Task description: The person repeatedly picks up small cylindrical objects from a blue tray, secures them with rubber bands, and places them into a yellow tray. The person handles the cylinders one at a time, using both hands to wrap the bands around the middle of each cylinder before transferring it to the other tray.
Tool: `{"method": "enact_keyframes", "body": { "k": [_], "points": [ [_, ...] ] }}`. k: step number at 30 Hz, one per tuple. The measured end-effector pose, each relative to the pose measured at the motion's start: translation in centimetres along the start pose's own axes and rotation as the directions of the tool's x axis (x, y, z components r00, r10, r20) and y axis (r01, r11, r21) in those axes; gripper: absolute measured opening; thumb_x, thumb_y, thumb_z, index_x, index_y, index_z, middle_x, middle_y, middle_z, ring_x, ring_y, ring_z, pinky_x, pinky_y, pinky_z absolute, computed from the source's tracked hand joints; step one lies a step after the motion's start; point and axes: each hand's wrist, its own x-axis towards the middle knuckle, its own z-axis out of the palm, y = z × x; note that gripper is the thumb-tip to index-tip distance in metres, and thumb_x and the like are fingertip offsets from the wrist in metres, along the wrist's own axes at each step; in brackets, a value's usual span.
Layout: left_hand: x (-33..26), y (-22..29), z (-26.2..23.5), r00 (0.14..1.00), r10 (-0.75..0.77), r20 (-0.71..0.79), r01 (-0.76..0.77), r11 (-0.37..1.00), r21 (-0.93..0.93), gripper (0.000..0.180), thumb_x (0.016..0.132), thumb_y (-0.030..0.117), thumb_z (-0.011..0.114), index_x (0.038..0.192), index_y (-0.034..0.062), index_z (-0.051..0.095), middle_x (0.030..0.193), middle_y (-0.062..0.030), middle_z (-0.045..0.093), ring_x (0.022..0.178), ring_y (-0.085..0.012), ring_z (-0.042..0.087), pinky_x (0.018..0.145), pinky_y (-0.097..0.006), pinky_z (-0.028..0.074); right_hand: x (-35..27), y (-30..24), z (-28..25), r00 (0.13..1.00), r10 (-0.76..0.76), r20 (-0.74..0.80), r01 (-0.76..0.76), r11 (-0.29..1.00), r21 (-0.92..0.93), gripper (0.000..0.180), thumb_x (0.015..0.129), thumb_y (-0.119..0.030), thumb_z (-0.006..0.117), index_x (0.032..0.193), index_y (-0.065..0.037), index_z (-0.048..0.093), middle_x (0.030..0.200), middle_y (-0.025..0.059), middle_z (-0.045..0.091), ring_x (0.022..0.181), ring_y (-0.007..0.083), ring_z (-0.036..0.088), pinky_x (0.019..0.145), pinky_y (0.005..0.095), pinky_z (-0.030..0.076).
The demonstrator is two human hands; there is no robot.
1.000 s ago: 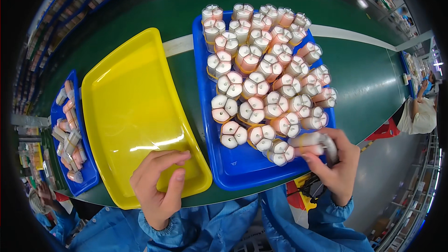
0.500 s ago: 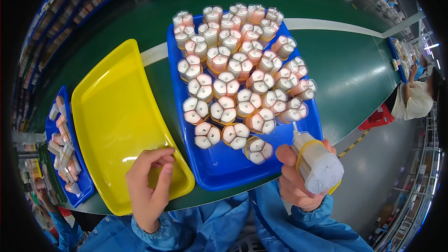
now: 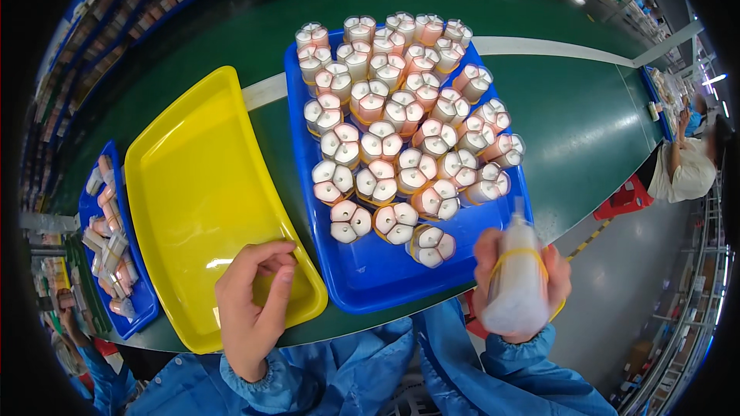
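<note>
My right hand (image 3: pixel 486 263) grips a rubber-banded bundle of whitish clear cylinders (image 3: pixel 518 285) over the near right corner of the blue tray (image 3: pixel 370 293). A yellow band circles the bundle, a thin tip points away from me, and its broad near end is blurred. Standing in the blue tray are many similar banded bundles (image 3: pixel 416 168), each with a three-part white top and small nubs; some look pinkish through their clear sides. Over the near right edge of the yellow tray (image 3: pixel 208 185), my left hand (image 3: pixel 254 300) is loosely curled, thumb apart from the fingers, holding nothing.
A smaller blue tray (image 3: pixel 146 310) with loose pinkish and clear cylinders lies left of the yellow tray. All stand on a green table (image 3: pixel 570 123). Shelves of similar items (image 3: pixel 100 23) line the far left. Beyond the table's right end is a person (image 3: pixel 682 169) near a red stool (image 3: pixel 623 199).
My right hand has turned the bundle more upright, its tip swinging rightward. The trays have shifted slightly right in view; my left hand keeps nearly the same pose.
</note>
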Motion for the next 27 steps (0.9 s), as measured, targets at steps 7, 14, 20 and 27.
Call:
{"method": "enact_keyframes", "body": {
  "k": [7, 14, 20, 27],
  "points": [
    [0.2, -0.3, 0.1, 1.0, 0.026, -0.002, -0.026, 0.999, -0.021, 0.022, 0.081, -0.001, 0.062, 0.103, 0.0005, 0.064, 0.084, -0.0099, 0.064, 0.077, -0.0196, 0.061, 0.073, -0.028, 0.048, -1.2, -5.2, 0.6, 0.912, -0.39, 0.128, 0.195, 0.137, -0.971, 0.055, 0.061, -0.015, 0.09, 0.105, 0.004, 0.063, 0.091, 0.0132, 0.07, 0.079, 0.0172, 0.068, 0.07, 0.026, 0.052],
    [-0.2, -0.9, -0.6, 0.996, 0.082, -0.038, -0.083, 0.996, -0.021, 0.021, 0.081, 0.0, 0.066, 0.102, 0.0004, 0.065, 0.083, -0.0114, 0.065, 0.073, -0.0225, 0.063, 0.068, -0.029, 0.049, 1.9, -3.2, 0.4, 0.969, -0.237, 0.066, 0.018, -0.198, -0.98, 0.046, 0.073, -0.012, 0.081, 0.115, -0.003, 0.063, 0.095, 0.0126, 0.071, 0.085, 0.0191, 0.068, 0.078, 0.0294, 0.052],
    [-0.8, -0.6, -2.3, 0.877, 0.462, -0.128, -0.448, 0.885, 0.129, 0.007, 0.082, 0.007, 0.067, 0.085, 0.0016, 0.071, 0.072, -0.0097, 0.066, 0.062, -0.0211, 0.062, 0.055, -0.029, 0.048, 1.1, -2.3, -0.7, 0.942, -0.332, 0.05, 0.024, -0.082, -0.996, 0.045, 0.078, -0.003, 0.074, 0.12, 0.002, 0.058, 0.098, 0.0113, 0.067, 0.09, 0.016, 0.063, 0.084, 0.0271, 0.048],
    [-7.9, -5.9, -1.6, 0.497, 0.774, -0.392, -0.703, 0.624, 0.342, 0.037, 0.091, 0.026, 0.057, 0.063, 0.005, 0.067, 0.056, -0.0034, 0.054, 0.048, -0.0164, 0.048, 0.045, -0.026, 0.036, 1.4, -0.4, -2.6, 0.838, -0.526, 0.147, 0.102, -0.113, -0.988, 0.048, 0.084, 0.005, 0.065, 0.124, -0.001, 0.039, 0.097, 0.0103, 0.059, 0.086, 0.0145, 0.058, 0.076, 0.0237, 0.045]
  ]
}}
